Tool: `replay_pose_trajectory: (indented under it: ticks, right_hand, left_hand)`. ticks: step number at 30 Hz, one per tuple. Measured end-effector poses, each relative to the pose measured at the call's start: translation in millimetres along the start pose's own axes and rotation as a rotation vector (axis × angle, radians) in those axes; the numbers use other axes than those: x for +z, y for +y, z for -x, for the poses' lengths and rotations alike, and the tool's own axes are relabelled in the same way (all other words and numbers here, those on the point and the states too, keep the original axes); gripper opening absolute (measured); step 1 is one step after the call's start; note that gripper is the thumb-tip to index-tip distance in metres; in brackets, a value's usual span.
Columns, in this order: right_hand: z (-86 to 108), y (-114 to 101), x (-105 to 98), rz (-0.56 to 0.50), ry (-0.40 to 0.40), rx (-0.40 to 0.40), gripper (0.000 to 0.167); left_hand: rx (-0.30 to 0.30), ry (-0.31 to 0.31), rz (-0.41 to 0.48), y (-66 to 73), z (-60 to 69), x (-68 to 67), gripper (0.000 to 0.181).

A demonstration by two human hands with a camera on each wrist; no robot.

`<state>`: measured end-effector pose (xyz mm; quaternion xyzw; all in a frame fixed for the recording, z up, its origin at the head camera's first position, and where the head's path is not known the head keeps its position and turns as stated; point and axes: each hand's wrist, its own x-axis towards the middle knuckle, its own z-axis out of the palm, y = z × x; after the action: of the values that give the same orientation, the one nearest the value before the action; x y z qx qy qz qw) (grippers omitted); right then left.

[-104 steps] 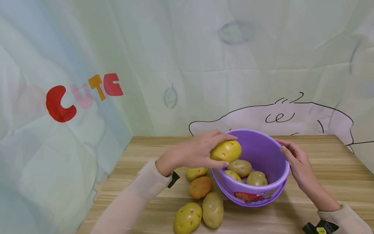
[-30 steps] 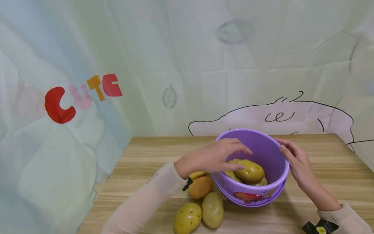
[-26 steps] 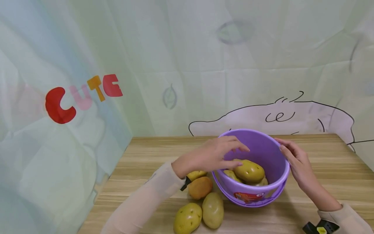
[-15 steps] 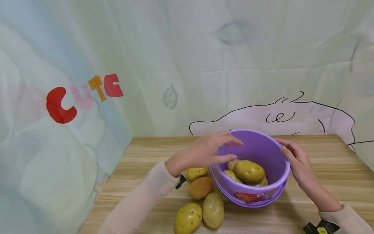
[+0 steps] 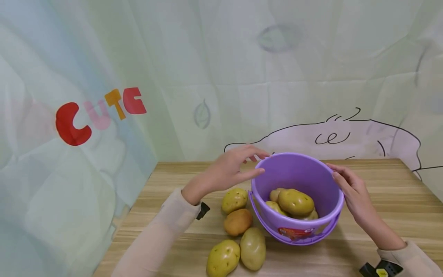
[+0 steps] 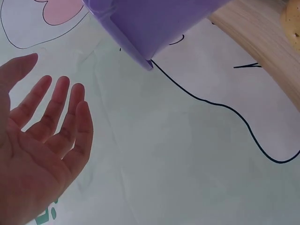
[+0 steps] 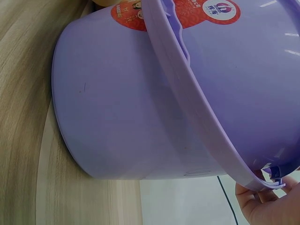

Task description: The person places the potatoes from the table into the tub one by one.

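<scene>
Printed cloth hangs behind a wood table, on which the bucket stands at about 4 o'clock in the head view; a few seconds ago the left hand held a potato at the rim, and that top potato now lies inside, on the others; the hand has come out to the rim's 10 o'clock, fingers loosely spread, holding nothing; the right hand is where it was, thumb and fingers curled on the rim near 2 o'clock; so the bucket's load has grown by one, while four pieces stay outside: a yellow potato at its 9 o'clock, then, round toward 7, a brown one, a pale one and a dimpled one; the lower potatoes are partly covered, so their count is uncertain.
</scene>
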<state>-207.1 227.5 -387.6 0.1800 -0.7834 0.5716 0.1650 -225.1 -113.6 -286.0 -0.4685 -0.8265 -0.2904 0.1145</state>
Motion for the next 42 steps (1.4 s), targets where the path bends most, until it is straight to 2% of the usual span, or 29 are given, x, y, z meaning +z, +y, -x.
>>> replay_pose_trajectory:
  ticks: [10, 22, 32, 42]
  right_hand:
    - [-0.1, -0.1, -0.4, 0.014, 0.001, 0.005, 0.037]
    - [-0.7, 0.0, -1.2, 0.006, -0.001, 0.005, 0.037]
    - [0.1, -1.3, -0.4, 0.006, -0.003, 0.002, 0.036]
    - [-0.3, -1.2, 0.0, 0.012, -0.002, 0.000, 0.037]
  left_hand:
    - [-0.110, 0.034, -0.027, -11.0, 10.2, -4.3, 0.036]
    - [-0.161, 0.066, -0.038, -28.4, 21.4, 0.1, 0.038]
    - [-0.245, 0.035, -0.020, -42.2, 31.8, 5.8, 0.038]
    - [-0.309, -0.018, -0.043, -58.1, 42.6, 17.8, 0.043]
